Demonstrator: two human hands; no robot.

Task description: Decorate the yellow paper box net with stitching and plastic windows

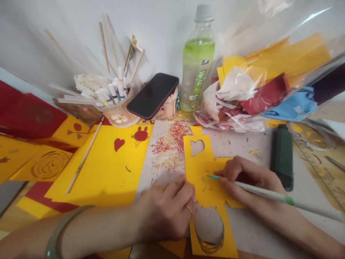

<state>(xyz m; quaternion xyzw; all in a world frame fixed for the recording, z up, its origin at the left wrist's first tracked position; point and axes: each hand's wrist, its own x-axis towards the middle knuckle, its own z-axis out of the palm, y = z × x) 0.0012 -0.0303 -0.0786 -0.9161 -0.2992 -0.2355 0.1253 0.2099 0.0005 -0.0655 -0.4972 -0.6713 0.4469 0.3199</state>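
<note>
My right hand [250, 176] is closed around a white marker [264, 188] with a green end. Its teal tip touches or nearly touches a yellow sheet [194, 163], beside small faint marks. This sheet has a heart-like hole near its top and a large round hole, ringed with scribbled lines, near its bottom. With its fingers curled together, my left hand [172, 207] grips the sheet's left edge; the fingertips are partly hidden. Left of that hand lies a larger yellow sheet [107, 180] bearing a red heart [119, 144] and a red animal-shaped cutout [141, 134].
A thin wooden stick [84, 158] lies on the large sheet. Behind stand a cup of markers [121, 111], a phone [153, 95] resting on a container, a green drink bottle [198, 68] and a plastic bag of paper scraps [242, 97]. A dark green case [281, 158] lies at right.
</note>
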